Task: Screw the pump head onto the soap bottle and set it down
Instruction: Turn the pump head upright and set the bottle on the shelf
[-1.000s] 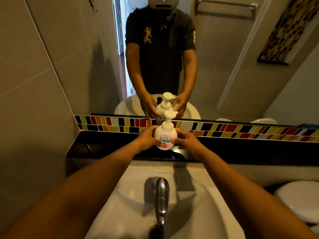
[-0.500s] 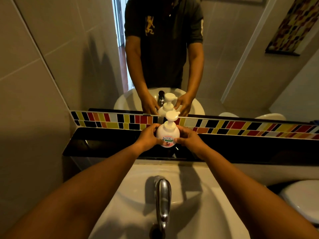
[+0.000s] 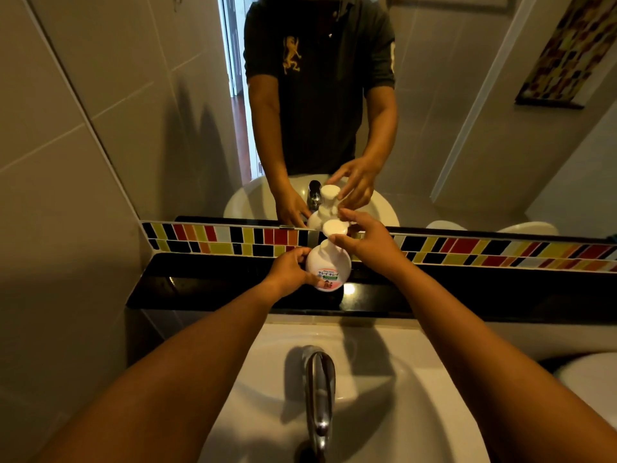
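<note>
Left hand (image 3: 289,271) wrapped around the soap bottle (image 3: 329,266), upright on the black ledge (image 3: 213,285). Right hand (image 3: 366,243) pinching the pump head (image 3: 335,227) with spread fingers.

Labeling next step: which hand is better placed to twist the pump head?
Right. The right hand already has its fingers at the pump head, while the left hand grips the soap bottle, steadying it.
</note>
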### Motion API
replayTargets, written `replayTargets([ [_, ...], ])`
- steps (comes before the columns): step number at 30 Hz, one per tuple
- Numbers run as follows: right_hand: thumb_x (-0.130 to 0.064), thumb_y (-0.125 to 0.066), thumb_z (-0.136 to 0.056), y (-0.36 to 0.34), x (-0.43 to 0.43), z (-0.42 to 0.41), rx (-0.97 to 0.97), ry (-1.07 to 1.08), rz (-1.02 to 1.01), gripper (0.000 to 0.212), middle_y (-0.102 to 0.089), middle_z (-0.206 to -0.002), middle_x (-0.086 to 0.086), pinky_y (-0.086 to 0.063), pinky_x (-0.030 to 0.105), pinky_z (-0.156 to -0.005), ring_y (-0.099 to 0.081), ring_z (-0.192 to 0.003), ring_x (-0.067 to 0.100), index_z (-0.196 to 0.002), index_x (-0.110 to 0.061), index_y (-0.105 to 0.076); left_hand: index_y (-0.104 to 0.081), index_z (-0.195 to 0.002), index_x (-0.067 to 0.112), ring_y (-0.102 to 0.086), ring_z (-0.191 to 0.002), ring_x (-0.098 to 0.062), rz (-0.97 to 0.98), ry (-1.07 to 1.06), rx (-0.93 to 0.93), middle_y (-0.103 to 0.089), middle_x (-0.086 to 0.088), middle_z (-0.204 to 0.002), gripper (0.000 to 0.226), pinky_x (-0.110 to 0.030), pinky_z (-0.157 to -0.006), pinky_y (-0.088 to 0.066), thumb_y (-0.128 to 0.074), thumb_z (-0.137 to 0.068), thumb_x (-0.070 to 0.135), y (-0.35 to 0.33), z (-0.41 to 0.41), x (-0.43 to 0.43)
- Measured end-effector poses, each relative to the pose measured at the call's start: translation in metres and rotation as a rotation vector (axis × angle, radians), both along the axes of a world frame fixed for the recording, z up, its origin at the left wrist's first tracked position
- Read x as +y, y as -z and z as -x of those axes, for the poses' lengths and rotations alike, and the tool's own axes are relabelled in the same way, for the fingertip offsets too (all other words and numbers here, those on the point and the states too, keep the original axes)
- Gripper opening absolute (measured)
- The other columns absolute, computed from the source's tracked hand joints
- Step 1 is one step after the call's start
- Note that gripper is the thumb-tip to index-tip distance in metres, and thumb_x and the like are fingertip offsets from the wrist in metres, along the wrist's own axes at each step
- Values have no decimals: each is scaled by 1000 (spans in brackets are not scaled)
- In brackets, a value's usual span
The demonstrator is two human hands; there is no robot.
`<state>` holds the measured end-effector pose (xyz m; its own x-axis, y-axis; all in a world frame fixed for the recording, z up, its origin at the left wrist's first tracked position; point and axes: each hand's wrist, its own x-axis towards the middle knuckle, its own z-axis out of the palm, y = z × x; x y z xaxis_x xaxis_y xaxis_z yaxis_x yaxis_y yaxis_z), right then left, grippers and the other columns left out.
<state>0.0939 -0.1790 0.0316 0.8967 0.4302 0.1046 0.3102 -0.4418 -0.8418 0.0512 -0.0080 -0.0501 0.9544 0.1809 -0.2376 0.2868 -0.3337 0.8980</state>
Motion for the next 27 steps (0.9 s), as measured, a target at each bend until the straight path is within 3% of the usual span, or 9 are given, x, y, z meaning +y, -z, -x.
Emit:
replayTargets([
  [5, -28, -72, -85, -2, 5, -3, -84, 13, 160, 54, -56, -133, 9, -50, 33, -93, -59, -113, 23, -134, -13, -57, -59, -123, 15, -62, -115, -26, -17, -2, 6, -67, -7, -123, 65, -48, -98, -52, -87, -64, 8, 0, 0, -1],
  [9, -36, -77, -79, 1, 9, -2, -130, 111, 162, 52, -63, -119, 7, -48, 25, -79, -60, -101, 18, -122, -12, -62, -58, -123, 16, -62, -115, -27, -28, -20, -1, -66, -7, -124, 66, -48, -98, -53, -87, -64, 10, 1, 1, -2],
  [12, -42, -78, -75, 7, 14, 1, -154, 193, 150, 52, -66, -113, 7, -53, 29, -77, -62, -98, 19, -114, -12, -60, -57, -125, 16, -61, -116, -27, -45, -25, -9, -65, -7, -126, 68, -47, -98, -53, -87, -64, 10, 1, 1, -4],
  [15, -43, -78, -75, 13, 16, 1, -117, 195, 102, 56, -64, -116, 7, -54, 32, -81, -62, -104, 22, -116, -14, -54, -56, -127, 15, -60, -117, -27, -42, -20, -7, -64, -7, -127, 70, -46, -98, -52, -87, -65, 10, 0, 1, -4],
  [20, -26, -67, -89, 15, 7, 3, 28, -10, -53, 57, -51, -142, 8, -47, 26, -90, -51, -122, 19, -141, -17, -46, -55, -128, 15, -60, -118, -27, -57, -16, -12, -64, -8, -127, 70, -46, -99, -52, -86, -65, 9, 0, 0, -4],
  [23, -25, -65, -90, 16, 5, 0, 52, -21, -77, 50, -54, -139, 10, -49, 33, -96, -52, -124, 24, -137, -15, -51, -56, -127, 15, -60, -117, -27, -72, -19, -9, -64, -7, -126, 69, -47, -99, -52, -87, -65, 11, 1, 0, -3],
  [27, -32, -73, -83, 19, 10, -1, 61, 55, -86, 50, -60, -126, 8, -53, 33, -90, -59, -113, 24, -126, -14, -52, -56, -126, 17, -60, -117, -27, -78, -24, -8, -64, -7, -127, 69, -47, -98, -53, -87, -65, 11, 2, -1, -4],
])
